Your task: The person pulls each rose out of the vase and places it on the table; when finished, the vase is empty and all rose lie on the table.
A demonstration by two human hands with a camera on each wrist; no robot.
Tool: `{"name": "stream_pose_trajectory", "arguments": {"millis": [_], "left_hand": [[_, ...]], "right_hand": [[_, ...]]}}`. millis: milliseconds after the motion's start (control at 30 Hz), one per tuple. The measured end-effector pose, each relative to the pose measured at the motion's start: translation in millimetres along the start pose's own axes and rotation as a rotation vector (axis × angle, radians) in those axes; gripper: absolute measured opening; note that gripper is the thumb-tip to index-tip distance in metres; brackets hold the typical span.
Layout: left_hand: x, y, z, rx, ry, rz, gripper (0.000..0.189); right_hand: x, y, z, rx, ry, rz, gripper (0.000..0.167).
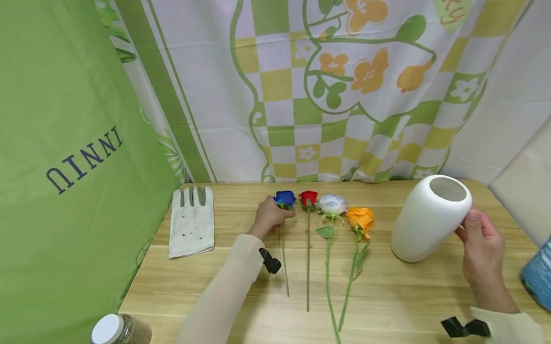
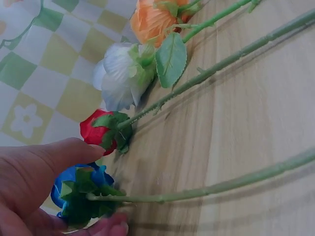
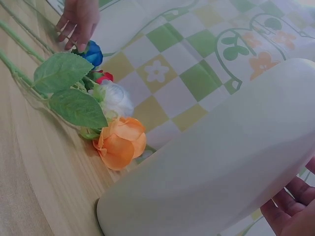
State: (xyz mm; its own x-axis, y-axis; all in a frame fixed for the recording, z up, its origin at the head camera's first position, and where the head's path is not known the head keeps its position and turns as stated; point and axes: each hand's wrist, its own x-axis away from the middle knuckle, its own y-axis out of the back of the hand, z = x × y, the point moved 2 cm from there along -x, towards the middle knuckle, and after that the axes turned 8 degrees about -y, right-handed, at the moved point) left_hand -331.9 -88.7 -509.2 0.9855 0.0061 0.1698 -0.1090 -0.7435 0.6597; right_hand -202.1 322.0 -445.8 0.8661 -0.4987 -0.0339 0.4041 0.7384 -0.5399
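Observation:
In the head view my left hand (image 1: 270,214) is at the blue rose (image 1: 285,197), leftmost of the artificial flowers laid on the table. The left wrist view shows its thumb stretched above the bloom and fingertips below it, the blue rose (image 2: 78,194) between them. A red rose (image 1: 309,197), a white flower (image 1: 332,204) and an orange flower (image 1: 360,220) lie to the right, stems toward me. My right hand (image 1: 483,246) holds the white vase (image 1: 428,219) at its upper right side, thumb and fingers against the wall. The vase's base is at the table and its mouth faces up.
A white work glove (image 1: 192,227) lies at the table's left edge. Near the front left stands a jar with a white lid (image 1: 107,330). A blue container (image 1: 548,276) is at the far right. A patterned curtain (image 1: 279,85) hangs behind the wooden table (image 1: 380,305).

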Motion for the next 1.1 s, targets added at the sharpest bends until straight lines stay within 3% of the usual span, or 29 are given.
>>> {"name": "stream_pose_trajectory", "arguments": {"millis": [167,400,833,1100], "left_hand": [[5.6,2.2,1.2,-0.101,0.01,-0.04,0.096],[5.1,3.4,4.3,-0.185,-0.003,-0.147,0.085],[1.9,8.0,11.3,-0.173,-0.001,-0.209,0.093],[5.0,23.3,3.4,-0.111,-0.09,-0.291,0.077]], "right_hand": [[-1.0,0,1,0.008,-0.002,0.001,0.016],[-1.9,0,2,-0.012,-0.002,0.003,0.016],[-2.3,3,2,0.014,0.003,0.018,0.017],[-3.0,4,3,0.05,0.019,0.043,0.018]]}}
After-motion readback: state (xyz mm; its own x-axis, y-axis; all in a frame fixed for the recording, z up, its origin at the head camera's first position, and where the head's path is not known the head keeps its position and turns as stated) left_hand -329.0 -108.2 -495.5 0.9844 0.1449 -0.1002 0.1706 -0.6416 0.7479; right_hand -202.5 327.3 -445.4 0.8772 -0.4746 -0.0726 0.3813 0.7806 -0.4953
